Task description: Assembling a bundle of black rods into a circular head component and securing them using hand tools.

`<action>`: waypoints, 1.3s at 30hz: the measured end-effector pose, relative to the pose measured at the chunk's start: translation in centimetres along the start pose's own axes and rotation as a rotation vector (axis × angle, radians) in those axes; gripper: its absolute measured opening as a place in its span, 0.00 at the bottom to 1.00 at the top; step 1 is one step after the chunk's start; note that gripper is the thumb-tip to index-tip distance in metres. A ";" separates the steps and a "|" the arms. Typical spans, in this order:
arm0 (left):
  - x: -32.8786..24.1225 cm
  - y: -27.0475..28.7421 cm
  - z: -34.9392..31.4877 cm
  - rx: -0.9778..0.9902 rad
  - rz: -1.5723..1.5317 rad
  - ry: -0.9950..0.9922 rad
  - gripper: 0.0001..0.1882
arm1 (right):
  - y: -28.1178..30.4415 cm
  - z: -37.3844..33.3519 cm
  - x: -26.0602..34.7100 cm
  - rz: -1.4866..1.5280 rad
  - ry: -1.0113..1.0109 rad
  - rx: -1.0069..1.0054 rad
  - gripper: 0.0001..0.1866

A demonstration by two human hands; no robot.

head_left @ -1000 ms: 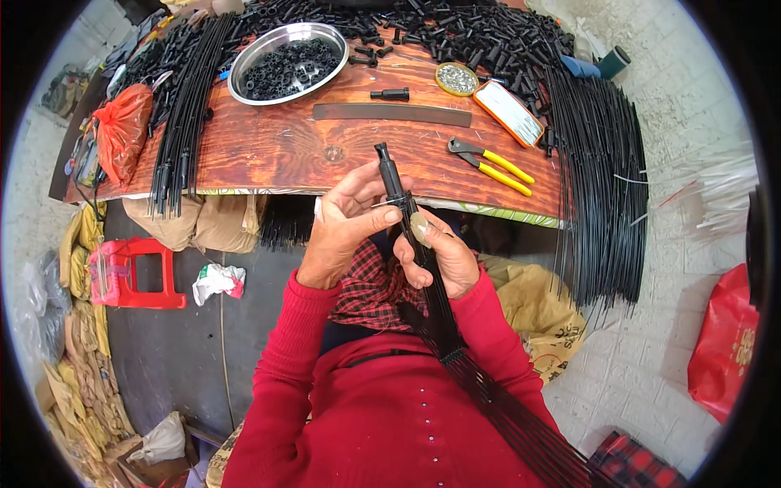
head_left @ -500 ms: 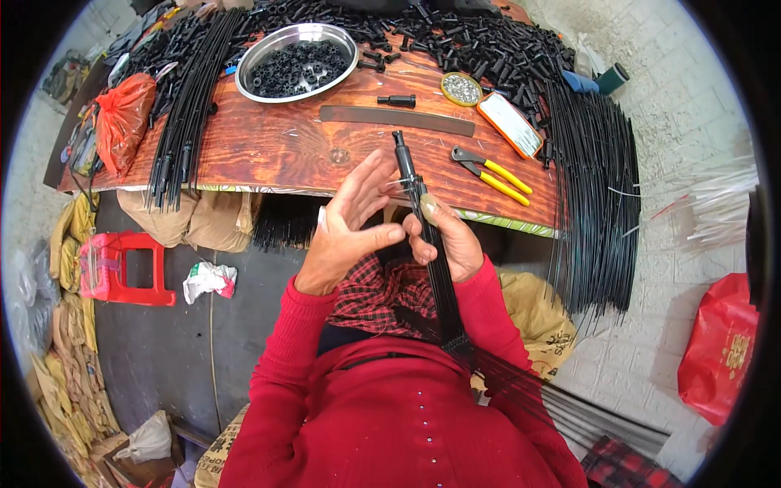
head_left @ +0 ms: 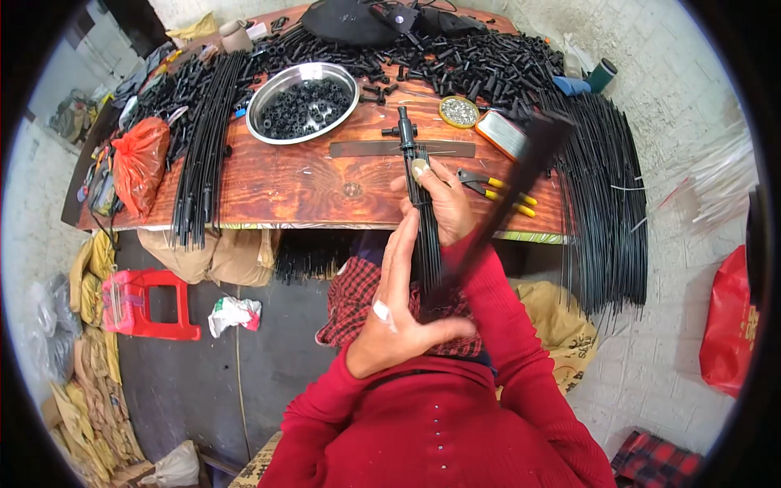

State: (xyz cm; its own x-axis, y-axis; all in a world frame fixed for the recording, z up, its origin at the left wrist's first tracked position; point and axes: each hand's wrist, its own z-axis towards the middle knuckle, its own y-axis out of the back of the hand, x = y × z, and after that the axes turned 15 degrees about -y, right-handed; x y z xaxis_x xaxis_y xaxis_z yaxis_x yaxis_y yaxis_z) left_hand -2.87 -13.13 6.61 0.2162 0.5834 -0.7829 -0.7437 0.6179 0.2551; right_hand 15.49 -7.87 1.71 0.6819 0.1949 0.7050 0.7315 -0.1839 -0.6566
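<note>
My right hand (head_left: 446,203) grips an upright bundle of thin black rods (head_left: 425,244), thumb on top, just below a black plastic sleeve (head_left: 406,130) at its upper end. It looks like a folded umbrella frame. A dark, motion-smeared band (head_left: 508,207) slants from the bundle's lower end up to the right, across my right forearm; it seems to be the rods' other length. My left hand (head_left: 389,325) is open, fingers stretched up along the bundle's left side and thumb pointing right. A white patch sits on it. Whether its fingertips touch the rods I cannot tell.
On the wooden table (head_left: 268,183) stand a steel bowl (head_left: 348,130) of small black rings and a round tin (head_left: 459,112). Yellow-handled pliers (head_left: 521,209) lie near the right hand. Black sleeves heap at the back; rod bundles (head_left: 606,211) hang over the edge. A red stool (head_left: 191,332) stands left.
The rods' loose length has swung from the lower right up across my right forearm. My left hand has dropped lower along the bundle. The view has shifted slightly.
</note>
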 end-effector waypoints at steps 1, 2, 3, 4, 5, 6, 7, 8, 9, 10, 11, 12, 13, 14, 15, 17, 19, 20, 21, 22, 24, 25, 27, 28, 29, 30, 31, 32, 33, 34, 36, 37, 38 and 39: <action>0.4 -0.7 0.4 -0.087 0.044 -0.028 0.64 | -0.5 0.2 0.1 -0.106 0.051 -0.091 0.09; 0.6 -1.1 0.5 -0.130 0.056 0.062 0.61 | -1.0 0.5 0.0 -0.105 0.076 -0.097 0.09; 0.9 -1.4 0.7 -0.173 0.068 0.151 0.58 | -1.4 0.7 -0.1 -0.103 0.102 -0.102 0.09; 2.0 -1.9 1.0 -0.278 0.096 0.098 0.51 | -1.8 0.7 0.0 -0.062 0.092 -0.072 0.10; 2.4 -2.0 1.6 -0.321 0.191 0.066 0.43 | -2.3 1.1 -0.1 -0.090 0.175 -0.131 0.12; 2.5 -1.8 2.3 -0.364 0.176 0.030 0.38 | -2.3 1.4 0.2 -0.162 0.233 -0.144 0.12; 2.6 -1.5 3.1 -0.406 0.162 -0.005 0.33 | -2.3 1.7 0.4 -0.233 0.290 -0.157 0.13; 2.8 -1.2 3.7 -0.449 0.175 -0.055 0.28 | -2.5 1.6 0.6 -0.226 0.299 -0.155 0.13; 2.2 -0.6 4.5 -0.472 0.201 -0.084 0.27 | -2.8 1.4 0.8 -0.212 0.285 -0.159 0.14; 3.2 0.1 4.7 -0.474 0.303 -0.089 0.28 | -3.1 1.3 0.9 -0.197 0.270 -0.163 0.15; 4.2 1.0 4.7 -0.477 0.409 -0.092 0.28 | -3.6 1.2 0.8 -0.188 0.274 -0.153 0.15; 4.8 1.9 5.1 -0.484 0.376 -0.092 0.29 | -4.0 1.3 0.7 -0.244 0.317 -0.189 0.16; 5.9 2.8 5.4 -0.479 0.273 -0.047 0.29 | -4.3 1.5 0.6 -0.300 0.360 -0.226 0.16; 5.7 3.2 6.4 -0.485 0.090 0.022 0.28 | -3.9 1.9 0.4 -0.257 0.394 -0.193 0.17; 5.2 3.8 7.4 -0.498 -0.079 0.094 0.26 | -4.5 1.9 0.4 -0.248 0.395 -0.180 0.17; 5.2 5.1 9.1 -0.436 -0.102 0.136 0.22 | -5.2 1.7 0.6 -0.421 0.506 -0.264 0.18; 5.8 6.3 10.4 -0.420 -0.149 0.134 0.22 | -5.8 2.0 0.2 -0.636 0.632 -0.394 0.18; 5.7 6.4 10.7 -0.484 -0.244 0.125 0.20 | -6.5 1.6 0.1 -0.635 0.653 -0.373 0.19; 5.8 7.0 10.9 -0.481 -0.235 0.121 0.20 | -7.1 1.3 0.1 -0.634 0.673 -0.354 0.20; 6.1 7.9 10.9 -0.418 -0.190 0.138 0.20 | -7.1 1.7 -0.2 -0.667 0.673 -0.344 0.22; 5.9 8.7 11.1 -0.358 -0.234 0.179 0.18 | -7.5 1.2 0.0 -0.683 0.653 -0.360 0.22; 5.6 8.9 11.2 -0.353 -0.231 0.181 0.18 | -7.6 1.0 0.0 -0.705 0.631 -0.372 0.22; 4.3 9.5 11.8 -0.325 -0.196 0.308 0.18 | -8.0 1.0 -0.3 -0.708 0.693 -0.426 0.23; 3.8 10.0 12.2 -0.287 -0.224 0.329 0.19 | -8.1 0.8 -0.3 -0.712 0.715 -0.410 0.25; 3.3 10.5 12.5 -0.283 -0.221 0.330 0.19 | -8.2 0.6 -0.3 -0.716 0.740 -0.398 0.26; 2.9 11.0 12.7 -0.221 -0.204 0.350 0.19 | -8.2 0.7 -0.3 -0.710 0.741 -0.400 0.26; 2.7 11.3 13.0 -0.160 -0.188 0.369 0.19 | -8.2 0.7 -0.3 -0.744 0.744 -0.404 0.27; 2.5 11.5 13.2 -0.134 -0.174 0.383 0.19 | -8.2 0.8 -0.4 -0.778 0.747 -0.408 0.29; 2.3 11.6 13.4 -0.130 -0.170 0.385 0.19 | -8.2 1.0 -0.6 -0.772 0.747 -0.409 0.29; 2.0 11.7 13.6 -0.076 -0.079 0.368 0.17 | -8.1 1.2 -0.9 -0.806 0.770 -0.433 0.30; 1.9 11.7 13.6 -0.023 0.015 0.352 0.16 | -8.4 1.0 -1.0 -0.837 0.792 -0.454 0.31; 1.9 11.6 13.4 -0.085 -0.074 0.370 0.14 | -8.4 0.7 -1.0 -0.837 0.731 -0.445 0.29; 2.0 11.4 13.3 -0.145 -0.165 0.388 0.12 | -8.6 0.3 -0.8 -0.836 0.670 -0.439 0.27; 2.1 11.2 13.0 -0.140 -0.164 0.389 0.12 | -8.7 0.0 -0.7 -0.832 0.671 -0.443 0.27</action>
State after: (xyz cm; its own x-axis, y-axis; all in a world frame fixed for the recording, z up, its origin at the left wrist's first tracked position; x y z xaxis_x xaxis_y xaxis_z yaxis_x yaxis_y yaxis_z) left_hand -2.57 1.89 15.19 0.1045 0.2252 -0.9687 -0.8035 0.5931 0.0512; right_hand 8.68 -6.41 6.92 -0.2456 -0.1115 0.9629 0.7987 -0.5862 0.1358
